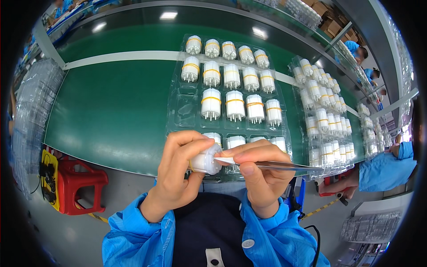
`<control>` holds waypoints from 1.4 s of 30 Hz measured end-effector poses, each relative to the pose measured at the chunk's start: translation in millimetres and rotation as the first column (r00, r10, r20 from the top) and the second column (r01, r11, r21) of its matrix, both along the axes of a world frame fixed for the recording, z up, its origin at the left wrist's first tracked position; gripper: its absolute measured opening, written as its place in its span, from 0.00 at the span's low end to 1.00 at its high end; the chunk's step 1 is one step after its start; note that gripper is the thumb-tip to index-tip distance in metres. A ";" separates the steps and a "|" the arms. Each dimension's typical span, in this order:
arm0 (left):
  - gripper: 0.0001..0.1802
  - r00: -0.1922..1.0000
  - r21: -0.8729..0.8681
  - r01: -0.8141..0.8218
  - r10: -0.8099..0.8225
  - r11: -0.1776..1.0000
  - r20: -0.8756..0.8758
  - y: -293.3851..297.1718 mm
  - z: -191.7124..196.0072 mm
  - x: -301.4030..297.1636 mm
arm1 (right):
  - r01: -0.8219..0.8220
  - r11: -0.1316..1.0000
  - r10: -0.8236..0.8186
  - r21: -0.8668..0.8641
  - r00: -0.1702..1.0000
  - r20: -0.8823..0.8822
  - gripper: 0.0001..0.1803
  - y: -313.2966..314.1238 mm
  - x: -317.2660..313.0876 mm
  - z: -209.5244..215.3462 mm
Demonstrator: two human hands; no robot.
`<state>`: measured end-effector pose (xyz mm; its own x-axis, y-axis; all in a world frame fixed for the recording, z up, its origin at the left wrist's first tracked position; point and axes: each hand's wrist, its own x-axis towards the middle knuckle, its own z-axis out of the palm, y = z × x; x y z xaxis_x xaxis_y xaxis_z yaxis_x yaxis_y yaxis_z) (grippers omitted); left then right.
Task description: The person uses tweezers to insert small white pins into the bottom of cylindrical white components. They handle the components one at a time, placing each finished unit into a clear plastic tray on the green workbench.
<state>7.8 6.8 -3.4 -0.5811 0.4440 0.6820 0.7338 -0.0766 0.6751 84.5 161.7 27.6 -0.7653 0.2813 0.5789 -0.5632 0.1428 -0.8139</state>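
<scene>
While we are working over the green desk (111,102), our left hand (171,178) is wrapping its grip around a white plug (203,162), which we are holding above the near-left side of the clear tray (175,95). Our right hand (267,182), just beside it, is pinching a thin silver tool (289,166) between thumb and fingers, and a small white piece (225,160) is showing by the plug's end; whether they are touching, we are failing to tell.

Judging by the tray, we are seemingly well along: its two far rows are holding five banded plugs (232,75) each, while the next row is carrying four, its leftmost pocket (186,111) standing empty. Our hands are partly hiding the nearest row, so we are leaving its count open. The held plug is apparently sitting mid-step. Right of the tray, more white plugs (331,122) are standing in rows.
</scene>
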 end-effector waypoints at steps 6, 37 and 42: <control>0.31 0.999 -0.001 0.021 -0.021 1.000 0.039 -0.8 -1.4 -0.2 | -0.016 0.999 0.017 0.045 1.000 -0.016 0.06 1.5 -1.7 0.6; 0.32 0.975 0.037 0.143 -0.147 0.989 0.166 -7.2 0.2 0.6 | -0.029 0.988 0.037 0.151 0.998 -0.050 0.08 11.3 -7.5 4.6; 0.33 0.993 0.007 0.083 -0.083 0.997 0.083 -5.9 1.3 1.1 | -0.007 0.953 0.014 0.302 1.000 -0.021 0.08 10.3 -8.5 17.1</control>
<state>8.9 1.0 -2.1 -0.5974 0.4905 0.6345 0.6658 -0.1377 0.7333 76.0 172.0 44.7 -0.7528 0.0823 0.6531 -0.5841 0.3740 -0.7204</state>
